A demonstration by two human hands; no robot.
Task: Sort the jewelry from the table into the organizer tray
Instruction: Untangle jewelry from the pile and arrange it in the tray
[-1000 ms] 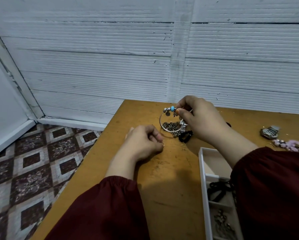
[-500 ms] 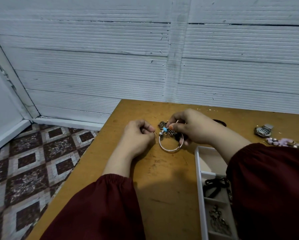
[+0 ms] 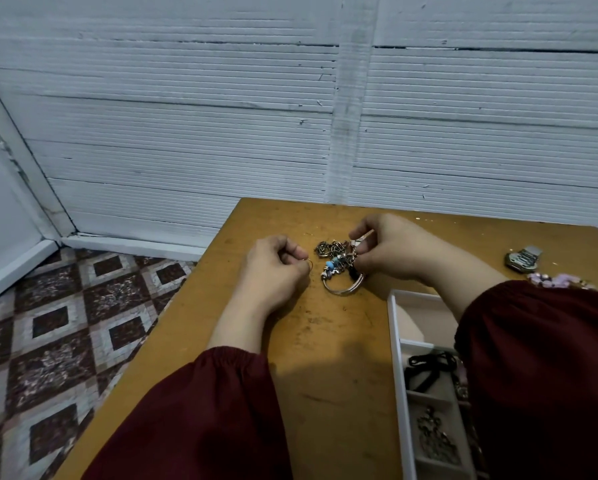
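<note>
Maroon sleeves (image 3: 200, 410), ochre table (image 3: 325, 375), white tray (image 3: 394, 327).

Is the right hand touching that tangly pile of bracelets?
Touching. The head view shows the right hand pinching a piece of the tangled jewelry between thumb and fingertips, with no gap showing.

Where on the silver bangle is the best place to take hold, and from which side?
Probably its bare near arc: pinch the silver bangle there, coming from the person's side. Its far part is buried under the charm tangle, which the right hand pinches from the right; the left hand pinches a small ring at left.
</note>
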